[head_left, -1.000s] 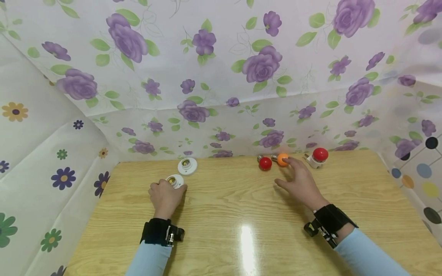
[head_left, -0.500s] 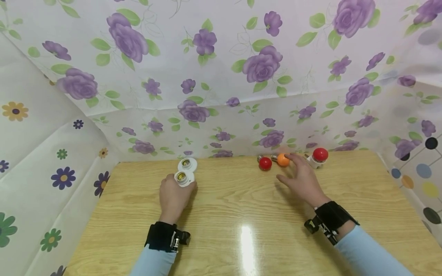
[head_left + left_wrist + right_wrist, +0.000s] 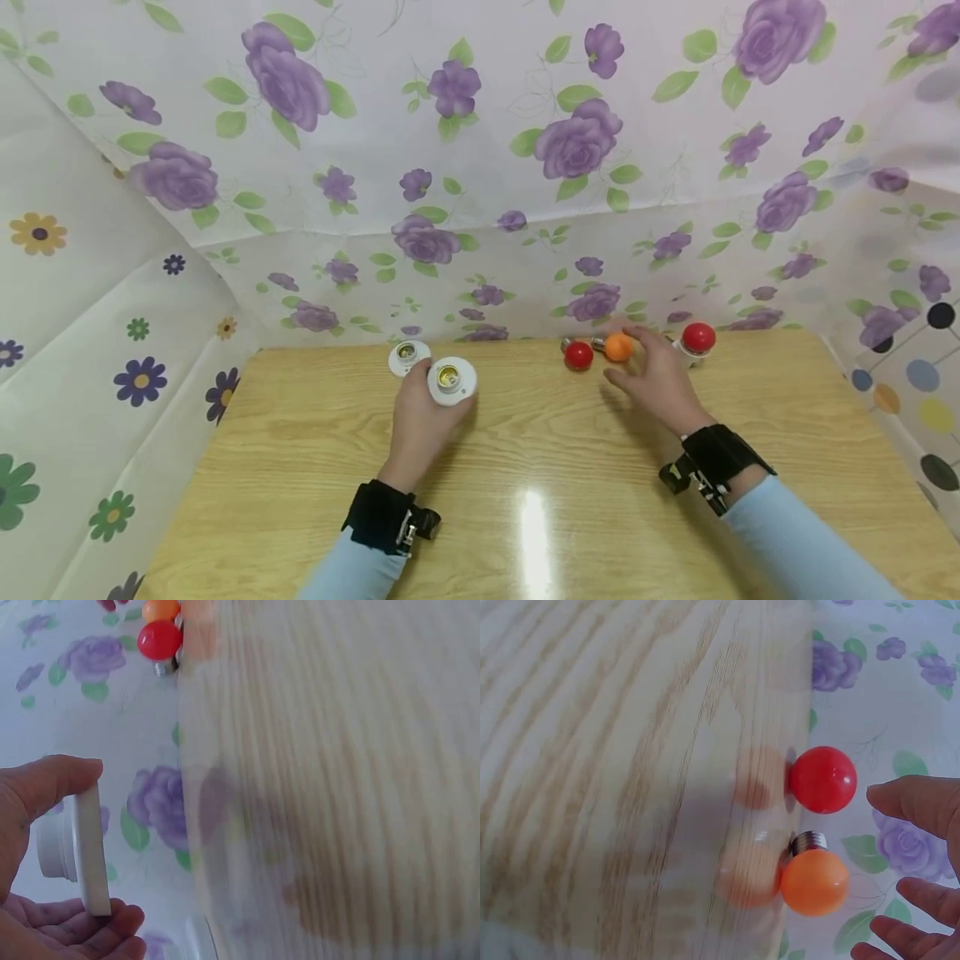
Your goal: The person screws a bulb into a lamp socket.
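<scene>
A round white lamp holder (image 3: 453, 392) with a brass-lined socket is gripped by my left hand (image 3: 417, 429). In the left wrist view, the thumb is on one edge of the holder (image 3: 91, 855) and the fingers are on the opposite edge, with table visible beyond. Over at the right, my right hand (image 3: 663, 387) hovers with fingers spread, holding nothing. Closest to it lies an orange bulb (image 3: 618, 347), its metal screw base pointing left. Beside that is a red bulb (image 3: 578, 356). The right wrist view shows a gap between the fingers and both bulbs.
A second white lamp holder (image 3: 405, 358) stands at the back edge, left of centre. Right of my right hand is a red bulb (image 3: 698, 337) on a white fitting, partly hidden. Flowered cloth (image 3: 495, 250) rises behind the wooden table (image 3: 570, 467).
My left hand has lifted the lamp holder and carried it rightward, away from the other holder. My right hand has drawn slightly back from the orange bulb, which stays in place.
</scene>
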Available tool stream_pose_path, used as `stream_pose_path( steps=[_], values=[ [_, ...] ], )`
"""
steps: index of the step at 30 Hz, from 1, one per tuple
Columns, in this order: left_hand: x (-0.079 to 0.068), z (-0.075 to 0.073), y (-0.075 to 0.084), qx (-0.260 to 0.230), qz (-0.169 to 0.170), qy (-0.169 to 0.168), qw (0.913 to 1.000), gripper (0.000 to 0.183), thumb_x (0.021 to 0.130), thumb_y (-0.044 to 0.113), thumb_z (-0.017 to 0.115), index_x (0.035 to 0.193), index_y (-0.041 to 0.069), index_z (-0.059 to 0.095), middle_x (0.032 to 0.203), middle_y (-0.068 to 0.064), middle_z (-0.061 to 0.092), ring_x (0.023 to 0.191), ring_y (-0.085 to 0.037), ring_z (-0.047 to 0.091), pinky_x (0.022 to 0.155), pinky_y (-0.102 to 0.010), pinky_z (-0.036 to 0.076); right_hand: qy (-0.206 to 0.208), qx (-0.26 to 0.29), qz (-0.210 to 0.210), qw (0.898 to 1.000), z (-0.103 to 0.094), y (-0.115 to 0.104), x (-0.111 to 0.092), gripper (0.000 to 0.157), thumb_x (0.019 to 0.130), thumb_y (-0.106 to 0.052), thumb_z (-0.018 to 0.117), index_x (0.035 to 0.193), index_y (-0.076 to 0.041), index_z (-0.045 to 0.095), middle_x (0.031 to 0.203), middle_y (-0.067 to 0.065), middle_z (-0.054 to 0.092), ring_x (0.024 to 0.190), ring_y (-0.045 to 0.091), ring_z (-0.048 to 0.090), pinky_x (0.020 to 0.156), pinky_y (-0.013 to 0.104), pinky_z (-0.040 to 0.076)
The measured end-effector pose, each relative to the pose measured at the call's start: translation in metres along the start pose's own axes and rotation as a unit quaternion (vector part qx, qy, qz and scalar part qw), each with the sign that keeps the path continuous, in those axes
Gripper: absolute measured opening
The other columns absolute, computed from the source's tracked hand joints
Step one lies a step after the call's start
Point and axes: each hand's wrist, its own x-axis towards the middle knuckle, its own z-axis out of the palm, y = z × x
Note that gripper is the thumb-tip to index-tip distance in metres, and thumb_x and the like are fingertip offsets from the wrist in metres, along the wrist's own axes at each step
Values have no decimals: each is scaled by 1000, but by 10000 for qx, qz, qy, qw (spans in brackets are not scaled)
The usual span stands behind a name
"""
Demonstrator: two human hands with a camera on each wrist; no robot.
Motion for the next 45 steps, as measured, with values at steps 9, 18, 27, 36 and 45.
stream_pose_path(
  steps=[9,18,27,36,45],
  values=[
    [-9,16,19,-339,581,-221,9975,78,67,37,81,129,5,47,115,-3,52,101,-15,51,87,-32,43,-236,-235,168,9993,0,9,12,78,74,-27,78,137,-2,40,138,18,40,126,37,34,101,54,28],
    [-16,30,40,-496,858,-535,9936,79,69,38,80,133,6,46,119,-2,51,107,-13,49,91,-31,41,-587,-472,302,9967,6,14,23,83,75,-29,77,142,-3,35,138,18,41,121,35,40,98,49,34],
    [-20,35,50,-453,898,-685,9926,81,69,38,80,134,6,45,122,-2,51,111,-14,48,93,-31,39,-788,-653,251,9944,13,18,27,75,77,-27,76,139,-12,38,132,15,45,111,29,48,93,45,39],
    [-24,37,54,-374,813,-714,9934,84,67,41,81,134,6,45,123,-4,51,111,-15,49,93,-31,38,-654,-814,216,9943,13,15,24,52,81,-27,72,125,-7,52,113,11,57,99,26,53,88,44,41],
    [-25,37,55,-408,771,-710,9937,83,67,41,80,133,6,45,122,-4,52,111,-16,49,93,-32,39,-326,-744,204,9965,18,19,18,44,81,-33,70,115,-6,58,102,8,60,89,22,54,79,38,43]
  ],
)
